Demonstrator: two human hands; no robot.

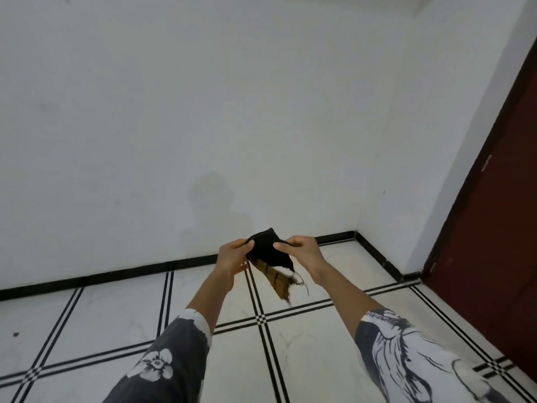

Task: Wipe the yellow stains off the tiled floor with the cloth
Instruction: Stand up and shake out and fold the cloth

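Sleeves nearest the camera: left sleeve dark grey with a white flower print, right sleeve white with dark grey streaked print. Both forearms bare beyond the cuffs, reaching away toward the far wall.

Left hand: raised above the floor, thumb and fingers pinched together on the left edge of the cloth.

Right hand: same height, just right of the left hand, thumb and fingers pinched on the right edge of the cloth.

Cloth: held in the air between the two hands, clear of the floor. Mostly black, bunched. A yellow-brown strip with dark stripes hangs from its lower side, frayed at the end, loose threads trailing to the right.

Tiled floor: white marbled tiles, double black lines at the joints, small checker squares at the crossings. A faint yellowish tint shows on the tile below the left hand, close to a joint line; too faint to say more. Small dark speck on the tile at far left.

Black skirting runs along the foot of the white wall. A faint discoloured patch marks the wall above the hands. Dark red door stands at the right, beside the room corner.
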